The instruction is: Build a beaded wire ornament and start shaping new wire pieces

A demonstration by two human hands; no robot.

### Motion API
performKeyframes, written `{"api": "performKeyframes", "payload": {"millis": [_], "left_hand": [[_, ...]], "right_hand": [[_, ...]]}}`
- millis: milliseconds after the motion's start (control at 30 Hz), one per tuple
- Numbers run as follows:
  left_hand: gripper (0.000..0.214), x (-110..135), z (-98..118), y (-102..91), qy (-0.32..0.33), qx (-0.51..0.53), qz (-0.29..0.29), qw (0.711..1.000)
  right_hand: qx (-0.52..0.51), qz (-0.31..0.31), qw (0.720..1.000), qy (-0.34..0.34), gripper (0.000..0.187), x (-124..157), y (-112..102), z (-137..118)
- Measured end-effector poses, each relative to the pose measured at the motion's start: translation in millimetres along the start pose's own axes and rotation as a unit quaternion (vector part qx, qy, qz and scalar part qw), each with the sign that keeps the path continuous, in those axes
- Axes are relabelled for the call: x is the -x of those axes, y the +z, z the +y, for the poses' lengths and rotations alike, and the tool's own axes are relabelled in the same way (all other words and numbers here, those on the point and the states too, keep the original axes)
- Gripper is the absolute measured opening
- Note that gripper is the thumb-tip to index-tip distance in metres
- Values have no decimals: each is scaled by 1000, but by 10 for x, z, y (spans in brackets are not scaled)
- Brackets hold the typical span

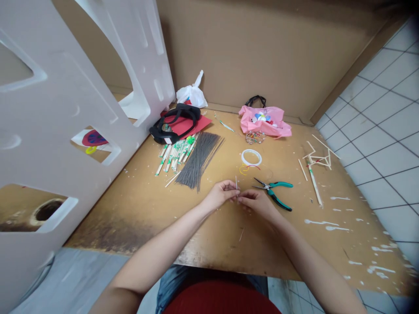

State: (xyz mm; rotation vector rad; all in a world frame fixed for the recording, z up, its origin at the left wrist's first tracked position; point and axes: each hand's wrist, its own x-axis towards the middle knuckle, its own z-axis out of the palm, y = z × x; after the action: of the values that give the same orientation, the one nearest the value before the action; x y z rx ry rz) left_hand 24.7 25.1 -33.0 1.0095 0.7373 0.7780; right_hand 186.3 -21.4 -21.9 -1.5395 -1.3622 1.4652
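My left hand [221, 193] and my right hand [254, 201] meet over the middle of the brown board [137, 209], fingers pinched together. Between them stands a thin short stick [236, 182], held upright by both sets of fingertips. Teal-handled pliers [274, 192] lie just right of my right hand. A small coil of white wire [251, 157] lies a little beyond the hands, with thin red and yellow wire loops beside it.
A bundle of grey wires [199, 159] and several green-tipped wooden sticks [175, 156] lie to the left. Black goggles [173, 124] rest on red paper, a pink bag [264, 122] and white bag [193, 93] at the back. A stick frame [317, 161] lies right; white foam panel [65, 113] stands left.
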Motion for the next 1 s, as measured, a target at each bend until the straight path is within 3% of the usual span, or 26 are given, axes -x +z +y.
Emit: {"api": "performKeyframes", "payload": {"millis": [167, 400, 767, 933, 1000], "left_hand": [[37, -1, 2, -7, -10, -2, -3, 1000], [36, 17, 43, 5, -18, 1, -7, 1000], [33, 5, 33, -29, -7, -29, 3, 1000], [35, -82, 0, -100, -21, -82, 9, 996], [32, -152, -4, -95, -19, -154, 20, 988]], "right_hand": [[-10, 30, 999, -20, 26, 19, 16, 52], [-39, 15, 999, -23, 27, 54, 25, 25], [15, 62, 997, -51, 24, 67, -1, 52], [-26, 99, 994, -41, 26, 43, -99, 39], [-47, 107, 992, -37, 27, 30, -143, 25]]}}
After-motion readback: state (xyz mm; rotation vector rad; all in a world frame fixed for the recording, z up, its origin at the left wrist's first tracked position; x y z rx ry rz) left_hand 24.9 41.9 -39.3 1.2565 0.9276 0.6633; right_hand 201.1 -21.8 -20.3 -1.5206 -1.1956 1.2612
